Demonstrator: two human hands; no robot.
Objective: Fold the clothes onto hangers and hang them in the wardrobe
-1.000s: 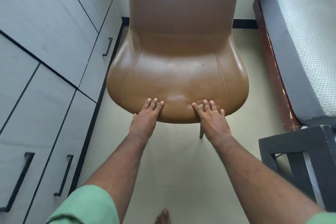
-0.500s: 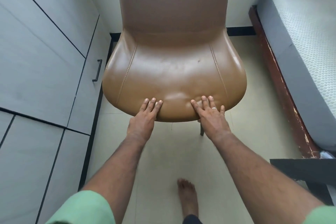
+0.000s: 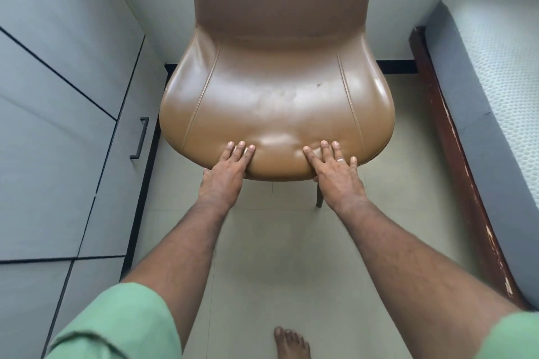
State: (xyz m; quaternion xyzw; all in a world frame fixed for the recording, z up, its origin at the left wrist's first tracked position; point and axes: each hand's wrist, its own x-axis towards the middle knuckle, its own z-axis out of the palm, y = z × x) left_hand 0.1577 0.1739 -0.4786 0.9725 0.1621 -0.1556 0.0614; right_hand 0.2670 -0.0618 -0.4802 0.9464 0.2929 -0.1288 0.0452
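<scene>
A brown leather chair (image 3: 277,96) stands on the floor in front of me, its seat bare. My left hand (image 3: 226,173) lies on the seat's front edge with straight fingers on top and the thumb under the rim. My right hand (image 3: 335,172), wearing a ring, rests the same way a little to the right. The grey wardrobe (image 3: 58,96) with closed doors runs along the left. No clothes or hangers are in view.
A black door handle (image 3: 139,137) sticks out from the wardrobe near the chair. A bed with a grey and white mattress (image 3: 495,81) and a dark wooden frame (image 3: 455,154) lines the right side. My bare foot (image 3: 291,342) stands on the pale tiled floor (image 3: 277,256).
The view has shifted: the chair and my hands sit lower and further from the wardrobe drawers, and the dark stool at lower right has left the view. Both hands stay on the seat edge.
</scene>
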